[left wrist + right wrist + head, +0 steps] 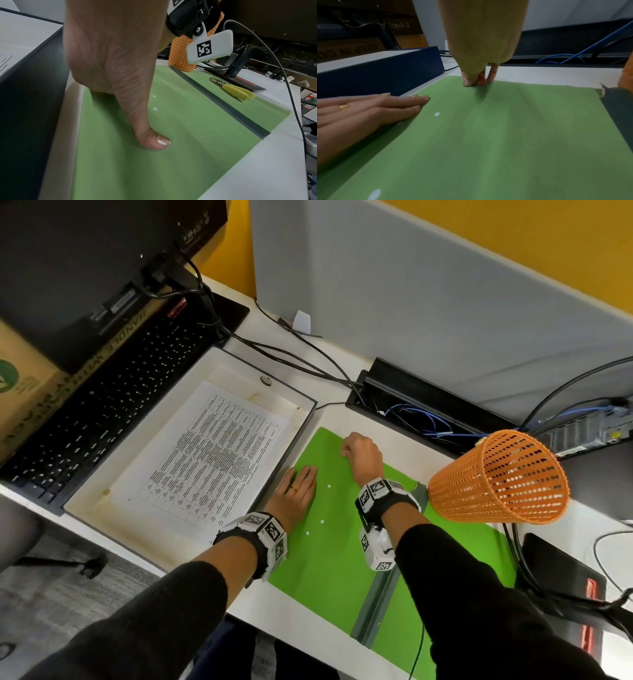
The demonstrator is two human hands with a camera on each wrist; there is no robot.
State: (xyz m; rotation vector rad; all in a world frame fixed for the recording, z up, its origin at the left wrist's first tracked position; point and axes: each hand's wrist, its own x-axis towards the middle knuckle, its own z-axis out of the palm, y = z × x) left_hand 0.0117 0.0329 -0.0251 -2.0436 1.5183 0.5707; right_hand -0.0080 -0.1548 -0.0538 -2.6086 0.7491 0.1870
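Note:
A green sheet (pixel 342 553) (pixel 188 142) (pixel 505 135) lies flat on the white desk, with a grey strip (pixel 387 587) (pixel 223 105) running across it. Three small white dots (pixel 328 486) show on it. My left hand (pixel 296 491) (pixel 376 106) rests palm down on the sheet's left edge with straight fingers, and its thumb (pixel 150 135) presses the paper. My right hand (pixel 363 455) (pixel 473 83) is curled, thumb and fingertips pinched together down on the sheet close to its far edge. What sits between those fingertips is hidden.
A shallow box (pixel 301 436) holding a printed page (pixel 212 446) borders the sheet on the left, with a keyboard (pixel 102 405) beyond it. An orange mesh basket (pixel 496 477) (pixel 180 56) stands at the right. Yellow-handled pliers (pixel 236 90) lie past the grey strip. A cable trough (pixel 428 405) lies behind.

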